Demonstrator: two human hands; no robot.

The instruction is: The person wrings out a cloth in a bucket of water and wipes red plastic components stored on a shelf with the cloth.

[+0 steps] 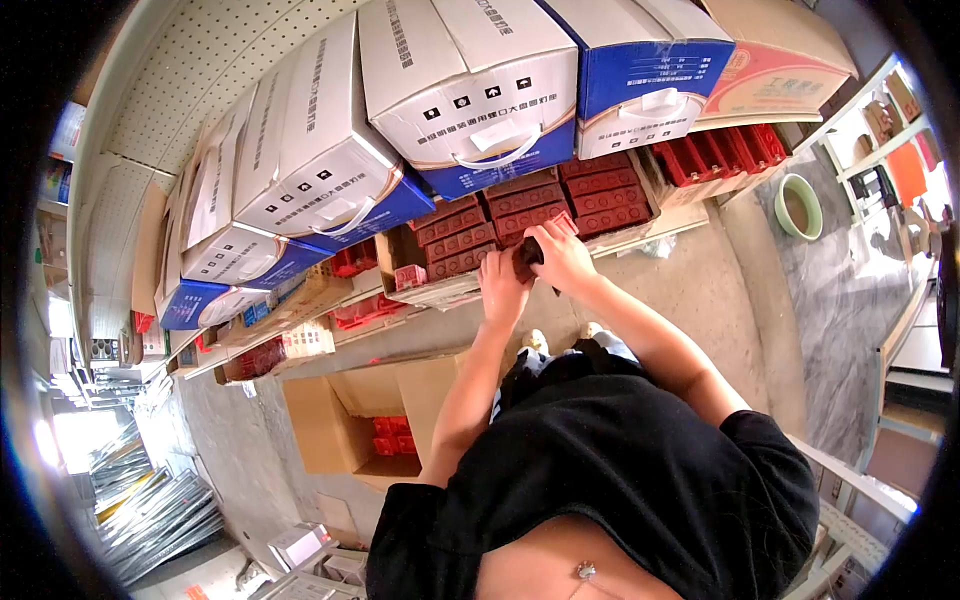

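Observation:
My left hand [505,287] and my right hand [562,258] are close together at the front edge of an open carton [440,292] on the shelf. Fingers of both hands are closed around a small dark piece [529,256], largely covered by them, so its kind is unclear. A bit of red plastic [568,222] shows just beyond my right fingers; whether I grip it is hidden. Dark red plastic boxes with round marks [525,205] lie in rows inside the carton. At its left end sits a lighter red plastic box [410,277].
White and blue cartons [470,100] stand above the shelf. More red boxes [720,155] lie to the right. On the floor, an open cardboard box [325,430] contains red plastic boxes [393,436]. A green bucket [800,207] stands at right, metal lengths [165,515] at lower left.

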